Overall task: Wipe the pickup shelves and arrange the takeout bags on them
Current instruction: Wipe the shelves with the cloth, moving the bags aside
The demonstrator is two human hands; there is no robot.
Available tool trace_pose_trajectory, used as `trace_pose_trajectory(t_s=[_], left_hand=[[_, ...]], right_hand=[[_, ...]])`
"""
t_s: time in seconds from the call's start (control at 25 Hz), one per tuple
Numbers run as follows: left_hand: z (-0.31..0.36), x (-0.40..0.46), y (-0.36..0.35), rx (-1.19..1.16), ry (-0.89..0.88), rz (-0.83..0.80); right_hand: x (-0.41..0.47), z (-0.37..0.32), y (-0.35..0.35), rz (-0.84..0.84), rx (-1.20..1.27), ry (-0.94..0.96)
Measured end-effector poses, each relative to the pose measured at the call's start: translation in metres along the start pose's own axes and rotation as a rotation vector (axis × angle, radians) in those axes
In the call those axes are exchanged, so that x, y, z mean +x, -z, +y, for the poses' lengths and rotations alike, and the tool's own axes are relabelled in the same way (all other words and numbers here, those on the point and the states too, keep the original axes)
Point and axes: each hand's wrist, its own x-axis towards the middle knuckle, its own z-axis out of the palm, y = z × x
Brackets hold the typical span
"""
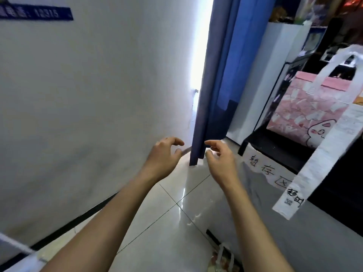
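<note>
My left hand (164,154) and my right hand (220,157) are stretched out in front of me over the tiled floor, close together, fingers curled and apart, holding nothing. At the right a pink takeout bag (306,112) with a cartoon animal and white handles stands on a black shelf (275,144). A long white receipt strip (318,160) hangs down from the bag past the shelf's front edge. Both hands are to the left of the shelf and apart from the bag. Another bag with rope handles (224,260) shows partly at the bottom edge.
A white wall (88,95) runs along the left. A blue curtain (218,75) hangs ahead at a bright doorway. A white paper label with handwritten characters (265,167) is stuck below the shelf on a grey surface. A white cabinet (261,75) stands behind the shelf.
</note>
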Motion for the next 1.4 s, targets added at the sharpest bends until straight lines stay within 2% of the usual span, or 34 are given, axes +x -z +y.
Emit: trace_pose_trajectory(t_s=[0.28, 0.68, 1.08, 1.4], left_hand=[[-0.094, -0.007, 0.111, 0.088, 0.180, 0.191], [-0.211, -0.052, 0.243, 0.131, 0.395, 0.452], [-0.276, -0.093, 0.323, 0.176, 0.594, 0.720], [-0.308, -0.118, 0.346, 0.269, 0.908, 1.051]], right_hand=[[0.025, -0.077, -0.149, -0.319, 0.051, 0.149], [0.004, -0.179, -0.340, -0.576, 0.150, 0.354], [-0.021, -0.254, -0.485, -0.952, 0.222, 0.512], [-0.050, -0.298, -0.584, -1.386, 0.311, 0.640]])
